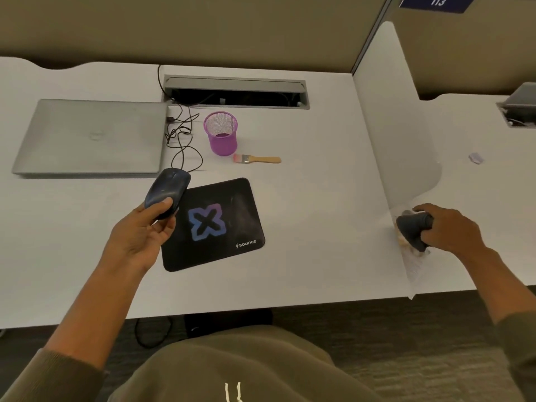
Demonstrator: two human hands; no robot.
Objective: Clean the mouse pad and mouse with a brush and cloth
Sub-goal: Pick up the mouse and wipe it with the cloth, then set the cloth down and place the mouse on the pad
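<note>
The person's left hand [145,227] is raised above the white surface [304,198], palm turned inward, and grips a dark mouse [167,192]: the thumb lies across the near end of its back and the curled fingers sit beneath it. The mouse is held off the surface, over the pad's corner at 10 o'clock, its long axis running from 7 to 1 o'clock with the far end pointing toward 1 o'clock; its black cable [182,140] loops away at 12 o'clock toward the slot in the surface. The right hand [446,227] sits well apart at 3 o'clock, by the white divider panel [400,140], its fingers curled tightly around a bunched dark cloth [413,229] that bulges out toward 9 o'clock; something pale shows just beneath the cloth, too blurred to identify. The black mouse pad [232,210] lies flat between the hands, its blue-purple X logo upward and its long axis tilted slightly counterclockwise from square. The brush [256,159] lies flat at 12 o'clock from the pad, apart from it, wooden handle pointing to 3 o'clock and pink bristles to 9 o'clock, just beside a purple mesh cup [221,133]. A closed grey laptop [92,137] rests at 10 o'clock.
</note>
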